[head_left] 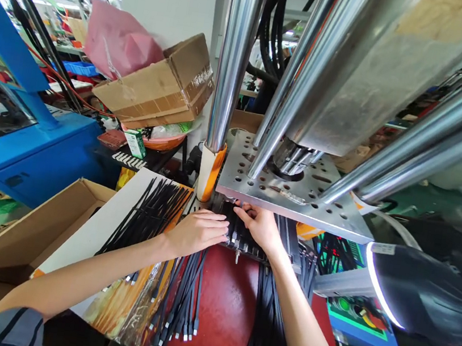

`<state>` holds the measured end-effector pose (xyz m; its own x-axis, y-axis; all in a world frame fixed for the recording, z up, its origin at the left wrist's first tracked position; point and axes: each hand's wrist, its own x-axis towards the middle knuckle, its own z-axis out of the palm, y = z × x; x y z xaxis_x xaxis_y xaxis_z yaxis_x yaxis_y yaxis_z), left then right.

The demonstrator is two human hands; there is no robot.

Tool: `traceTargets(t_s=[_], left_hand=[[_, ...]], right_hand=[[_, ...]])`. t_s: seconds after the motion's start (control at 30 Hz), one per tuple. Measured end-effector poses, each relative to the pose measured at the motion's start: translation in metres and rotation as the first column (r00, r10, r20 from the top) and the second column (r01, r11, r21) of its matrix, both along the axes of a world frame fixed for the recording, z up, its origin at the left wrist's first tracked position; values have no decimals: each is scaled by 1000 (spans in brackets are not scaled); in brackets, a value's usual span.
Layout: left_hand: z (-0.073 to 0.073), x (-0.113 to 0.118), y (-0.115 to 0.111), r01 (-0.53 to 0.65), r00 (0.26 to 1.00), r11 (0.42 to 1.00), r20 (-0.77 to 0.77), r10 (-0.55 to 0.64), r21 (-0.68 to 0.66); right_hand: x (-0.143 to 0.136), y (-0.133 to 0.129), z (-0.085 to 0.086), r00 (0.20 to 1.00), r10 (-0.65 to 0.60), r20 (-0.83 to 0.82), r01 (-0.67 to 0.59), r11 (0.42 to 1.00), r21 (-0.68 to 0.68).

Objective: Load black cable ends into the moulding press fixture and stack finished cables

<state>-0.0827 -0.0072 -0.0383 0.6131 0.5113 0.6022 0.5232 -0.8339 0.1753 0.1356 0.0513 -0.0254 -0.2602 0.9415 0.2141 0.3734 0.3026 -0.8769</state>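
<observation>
My left hand (199, 230) lies over the left side of a dark mould block (243, 236), fingers stretched out flat and close together. From the right, my right hand (260, 227) reaches into the block's far part, thumb and forefinger drawn close together. What sits between those fingertips is too small and dark to make out. Pale metal connector ends show in the block between the hands. Above the fingers hangs a drilled steel plate (292, 196). Black cables (192, 291) with metal plugs hang left of the red surface, and another bundle of black cables (271, 327) hangs below my right forearm.
Shiny steel columns (230, 70) stand around the press. More black cables (148, 210) lie on a white board (73, 257) beside an open cardboard box (37, 232). A lit lamp (382, 286) is at the right, over a blue-edged tray (383, 340). Red surface (224, 309) lies in front.
</observation>
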Motion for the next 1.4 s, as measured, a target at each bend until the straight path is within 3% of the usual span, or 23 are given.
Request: traceTargets(t_s=[0.13, 0.3, 0.53, 0.63, 0.7, 0.77, 0.83, 0.9, 0.93, 1.1, 1.23, 1.4], left_hand=[[3, 4, -4, -31, 999, 999, -12, 31, -5], [8, -2, -10, 33, 982, 999, -186, -28, 21], [6, 7, -31, -134, 919, 991, -371, 132, 20], [4, 18, -41, -231, 887, 973, -407, 218, 16], [5, 22, -44, -248, 881, 969, -419, 220, -14], [8, 22, -43, -234, 888, 970, -420, 188, -60], [15, 21, -33, -221, 897, 969, -414, 158, -110], [25, 20, -16, -220, 900, 963, -414, 138, -157], [29, 20, -6, -221, 898, 959, -419, 131, -174], [38, 21, 38, -209, 900, 963, -419, 121, -171], [37, 23, 57, -218, 923, 965, -353, 154, -148], [49, 37, 79, -246, 933, 956, -305, 189, -161]], right_hand=[[-1, 0, 1, 1000, -14, 2, 14, 1000, 16], [-1, 0, 0, 999, -33, 37, 31, 998, 58], [-5, 0, 4, 973, -124, 193, 98, 986, 135], [-3, -22, 10, 927, -213, 310, 154, 967, 203], [-1, -46, 15, 900, -197, 388, 109, 965, 238], [-1, -67, 20, 823, -171, 541, 35, 967, 252], [-4, -77, 23, 673, -188, 715, 1, 967, 253], [-8, -70, 26, 531, -224, 817, 9, 966, 259], [-11, -62, 26, 497, -237, 835, 20, 965, 262], [-18, -19, 26, 470, -282, 837, 34, 953, 302], [-19, -1, 21, 466, -322, 824, 23, 936, 352], [-21, 32, 27, 489, -384, 784, 30, 905, 424]])
